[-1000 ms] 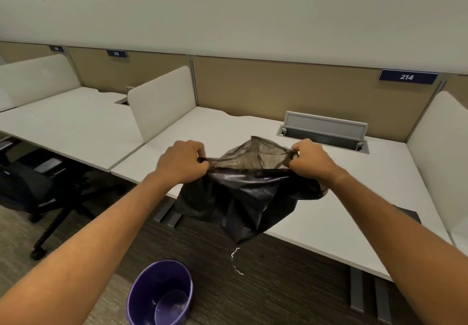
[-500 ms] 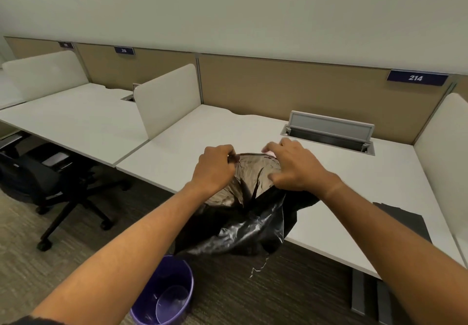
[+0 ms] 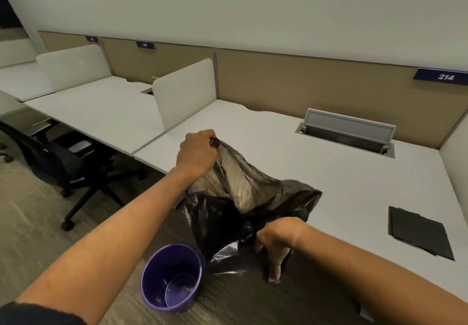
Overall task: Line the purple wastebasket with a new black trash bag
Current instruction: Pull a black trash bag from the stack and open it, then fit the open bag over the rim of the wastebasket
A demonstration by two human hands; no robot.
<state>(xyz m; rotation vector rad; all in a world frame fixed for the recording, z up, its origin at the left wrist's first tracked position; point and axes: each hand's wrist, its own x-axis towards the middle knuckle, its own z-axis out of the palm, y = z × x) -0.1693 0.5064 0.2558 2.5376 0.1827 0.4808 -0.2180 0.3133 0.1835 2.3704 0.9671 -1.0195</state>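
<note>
I am seeing my left hand [image 3: 196, 153] pinching the black trash bag [image 3: 249, 198] by its rim above the white desk [image 3: 316, 170] edge, my right hand [image 3: 277, 239] gripping its lower folds, the purple wastebasket [image 3: 172, 277] standing unlined on the carpet just beside it.

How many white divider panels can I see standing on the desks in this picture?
3, perhaps. One divider stands left of the near desk, one further left on the next desk, and an edge at the far right looks like another. More may be outside the frame.
</note>
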